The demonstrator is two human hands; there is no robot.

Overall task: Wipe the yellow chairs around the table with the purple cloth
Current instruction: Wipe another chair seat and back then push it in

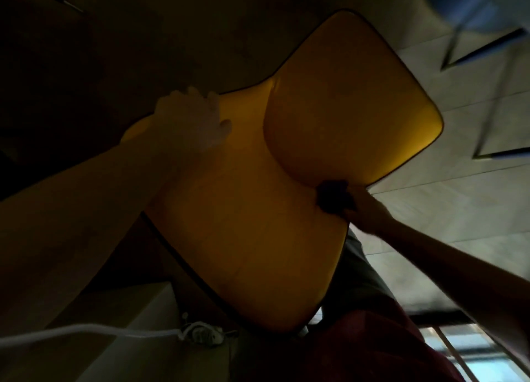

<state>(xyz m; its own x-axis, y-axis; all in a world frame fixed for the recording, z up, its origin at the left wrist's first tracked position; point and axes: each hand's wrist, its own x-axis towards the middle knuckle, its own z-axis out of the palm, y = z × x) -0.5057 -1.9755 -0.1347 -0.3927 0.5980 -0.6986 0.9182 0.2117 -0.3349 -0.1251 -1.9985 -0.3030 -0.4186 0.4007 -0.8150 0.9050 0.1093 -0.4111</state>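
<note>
Dim top-down view: two hands on a yellow chair, dark cloth bunched at the seat-back crease.

Yellow chair (258, 209) fills frame centre, backrest toward 6 o'clock, seat cushion toward 1 o'clock, dark piping round the edges. Right hand (364, 212) at about 3 o'clock of the chair, fingers curled round the purple cloth (332, 196), which reads near-black in this light and presses into the crease where seat meets back. Left hand (195, 121) at 10 o'clock, fingers relaxed and laid flat over the chair's side edge, gripping nothing visible. Pale tiled floor (459, 181) at 3 o'clock, blurred. White cord (86, 333) with a knotted bundle runs along 7 o'clock. Dark red clothing (372, 350) at 5 o'clock.
</note>
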